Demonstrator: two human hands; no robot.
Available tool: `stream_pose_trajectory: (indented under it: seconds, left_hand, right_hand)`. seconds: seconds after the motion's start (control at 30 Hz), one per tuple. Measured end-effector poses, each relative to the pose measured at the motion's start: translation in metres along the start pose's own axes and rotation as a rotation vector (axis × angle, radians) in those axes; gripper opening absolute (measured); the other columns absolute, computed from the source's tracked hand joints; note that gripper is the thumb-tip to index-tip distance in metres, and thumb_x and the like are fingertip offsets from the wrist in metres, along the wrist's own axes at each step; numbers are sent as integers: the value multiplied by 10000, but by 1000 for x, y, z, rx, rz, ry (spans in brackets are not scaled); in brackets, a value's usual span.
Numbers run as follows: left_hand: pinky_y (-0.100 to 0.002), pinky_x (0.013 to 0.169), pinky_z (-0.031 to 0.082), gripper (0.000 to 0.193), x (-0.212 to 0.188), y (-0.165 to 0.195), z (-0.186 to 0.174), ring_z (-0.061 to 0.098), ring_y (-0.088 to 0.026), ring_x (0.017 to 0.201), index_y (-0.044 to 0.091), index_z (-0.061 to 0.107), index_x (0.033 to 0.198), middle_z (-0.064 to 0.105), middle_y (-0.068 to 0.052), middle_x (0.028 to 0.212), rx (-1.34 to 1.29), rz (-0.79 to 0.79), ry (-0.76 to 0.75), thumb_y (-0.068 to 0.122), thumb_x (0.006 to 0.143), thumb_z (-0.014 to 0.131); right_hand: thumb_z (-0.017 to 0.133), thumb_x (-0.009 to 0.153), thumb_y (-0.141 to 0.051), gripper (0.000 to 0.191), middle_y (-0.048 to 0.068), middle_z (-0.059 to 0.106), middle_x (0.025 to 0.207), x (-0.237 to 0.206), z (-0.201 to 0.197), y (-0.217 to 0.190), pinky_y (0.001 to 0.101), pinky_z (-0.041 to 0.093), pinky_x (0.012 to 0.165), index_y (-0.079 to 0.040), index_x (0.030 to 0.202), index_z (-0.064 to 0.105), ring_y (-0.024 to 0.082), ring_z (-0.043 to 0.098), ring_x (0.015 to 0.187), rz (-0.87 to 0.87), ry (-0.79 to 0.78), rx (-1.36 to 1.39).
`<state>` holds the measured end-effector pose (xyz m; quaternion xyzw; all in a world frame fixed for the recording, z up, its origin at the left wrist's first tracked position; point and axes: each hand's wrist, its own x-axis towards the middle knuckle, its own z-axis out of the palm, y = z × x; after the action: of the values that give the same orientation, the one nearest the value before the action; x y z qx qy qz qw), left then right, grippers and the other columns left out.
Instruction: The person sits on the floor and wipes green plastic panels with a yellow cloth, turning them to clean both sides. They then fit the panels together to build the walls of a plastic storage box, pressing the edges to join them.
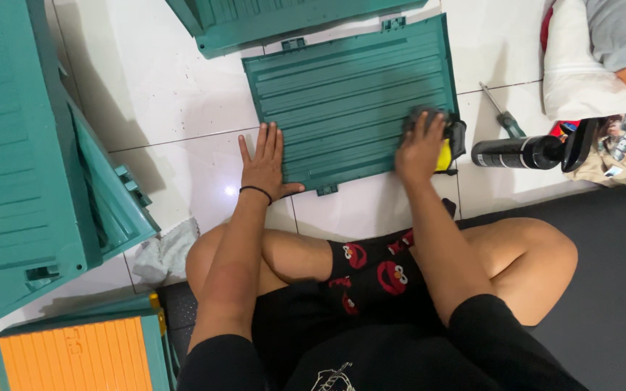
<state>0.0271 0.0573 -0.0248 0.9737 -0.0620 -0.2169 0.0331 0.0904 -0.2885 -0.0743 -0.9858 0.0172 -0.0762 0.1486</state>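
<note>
A dark green ribbed plastic panel (349,101) lies flat on the white tiled floor in front of my crossed legs. My left hand (264,163) rests flat with fingers spread on the panel's near left corner and the tile beside it; a black band circles the wrist. My right hand (420,148) presses a dark grey cloth (420,114) onto the panel's near right corner. A yellow and black object (451,148) lies just right of that hand, partly hidden by it.
A large green plastic cabinet piece (23,159) fills the left side. Another green panel (269,22) lies at the top. An orange and green piece (74,355) is at bottom left. A screwdriver (503,112), a black bottle (519,152), a crumpled rag (164,253) and bedding (595,58) surround me.
</note>
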Motion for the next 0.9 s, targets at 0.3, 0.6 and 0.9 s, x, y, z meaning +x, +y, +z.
stream_pose_trajectory:
  seconds: [0.3,0.6,0.9]
  left_hand:
    - [-698,1182,-31,1499,1,-1,1,-47,-266,1582,27,81,1635,28,-122,1723,-8,-16,-12,868,567,712]
    - [-671,1198,-39,1505,0,0,-1,-57,-247,1584,42,76,1637,27,-96,1727,-14,-38,-22,871,556,714]
    - [-693,1181,-59,1515,1,3,-5,-86,-260,1579,32,50,1633,5,-111,1727,-34,-46,-53,854,559,733]
  right_hand:
    - [572,975,-118,520,231,419,1593,-82,29,-145,494,337,1222,-39,1487,528,416,412,1479,-471,-279,324]
    - [565,1028,-85,471,221,439,1589,-28,-8,-17,465,325,1224,-47,1498,561,422,385,1490,-467,-207,283]
    - [591,1017,-170,645,288,266,1649,-11,-1,-5,548,323,1194,-7,1599,366,484,305,1510,-130,-59,-62]
